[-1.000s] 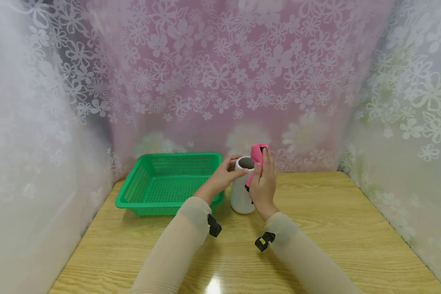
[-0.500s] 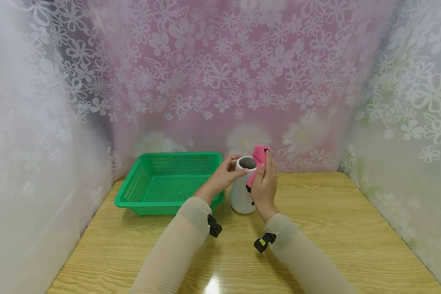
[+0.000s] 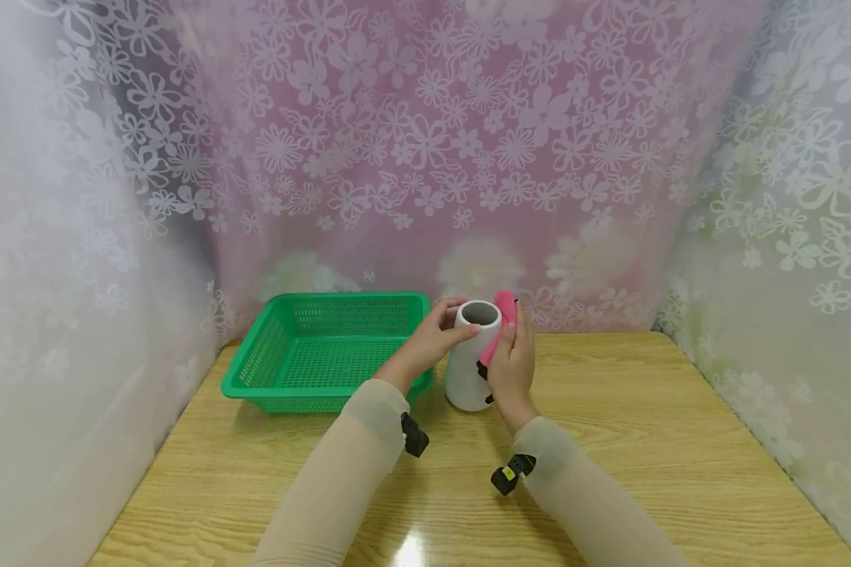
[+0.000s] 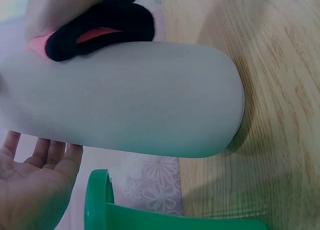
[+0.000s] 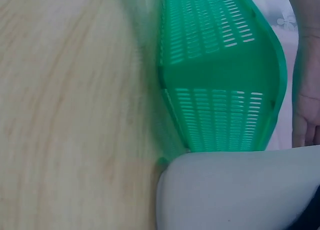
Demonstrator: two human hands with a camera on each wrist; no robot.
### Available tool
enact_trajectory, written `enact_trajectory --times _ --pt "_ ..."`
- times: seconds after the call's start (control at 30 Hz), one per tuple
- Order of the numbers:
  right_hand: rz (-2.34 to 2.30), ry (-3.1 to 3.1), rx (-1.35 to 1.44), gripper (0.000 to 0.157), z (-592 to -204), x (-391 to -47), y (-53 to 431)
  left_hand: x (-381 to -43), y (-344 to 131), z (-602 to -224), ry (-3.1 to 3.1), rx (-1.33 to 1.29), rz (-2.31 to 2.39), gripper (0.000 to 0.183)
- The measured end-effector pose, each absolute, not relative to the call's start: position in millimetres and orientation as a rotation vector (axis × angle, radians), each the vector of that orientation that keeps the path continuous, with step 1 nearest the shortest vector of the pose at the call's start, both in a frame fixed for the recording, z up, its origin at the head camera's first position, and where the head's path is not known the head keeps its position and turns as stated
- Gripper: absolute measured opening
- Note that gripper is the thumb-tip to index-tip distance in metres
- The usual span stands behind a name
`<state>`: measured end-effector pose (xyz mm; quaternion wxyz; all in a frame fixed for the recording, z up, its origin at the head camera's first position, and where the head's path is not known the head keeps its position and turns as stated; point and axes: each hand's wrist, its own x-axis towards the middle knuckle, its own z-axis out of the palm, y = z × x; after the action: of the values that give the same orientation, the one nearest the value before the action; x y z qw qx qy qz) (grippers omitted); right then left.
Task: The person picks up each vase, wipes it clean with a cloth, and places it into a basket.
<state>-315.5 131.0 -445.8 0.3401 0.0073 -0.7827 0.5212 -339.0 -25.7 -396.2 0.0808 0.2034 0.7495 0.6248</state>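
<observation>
A white vase [image 3: 466,379], wider at its base than at its round mouth, stands upright on the wooden table. My left hand [image 3: 429,340] grips it close below the rim, thumb on the near side and fingers around the left and back. Against the vase's right side, my right hand [image 3: 513,364] holds a pink cloth [image 3: 505,307] with black trim, its fingers pointing up. In the left wrist view the cloth's black edging [image 4: 112,25] lies folded along the vase wall. Much of the cloth is hidden behind the right hand.
A green plastic basket [image 3: 237,391] with slotted walls sits just left of the vase, nothing inside it. The wooden table [image 3: 645,441] runs back to a flowered curtain [image 3: 425,157], and similar curtains hang at both sides.
The right hand and pink cloth have slid slightly down and right along the vase, whose top has tilted or shifted a little right. The left hand keeps its hold.
</observation>
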Motion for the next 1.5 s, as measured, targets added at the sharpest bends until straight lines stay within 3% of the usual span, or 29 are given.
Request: enact_trajectory --times 0.27,0.87,1.5 --pt "1.421 -2.113 -0.031 0.053 -455.5 -308.5 133.1 -336.6 -25.4 -396.2 2.251 0.578 1.861 0.065" --pt "1.569 -2.237 -0.106 0.053 -481.8 -309.0 140.9 -339.3 -27.0 -396.3 2.243 0.589 1.857 0.069" --pt "1.718 -2.315 -0.27 0.054 -481.0 -309.0 141.5 -335.0 -27.8 -393.2 2.256 0.588 1.853 0.072"
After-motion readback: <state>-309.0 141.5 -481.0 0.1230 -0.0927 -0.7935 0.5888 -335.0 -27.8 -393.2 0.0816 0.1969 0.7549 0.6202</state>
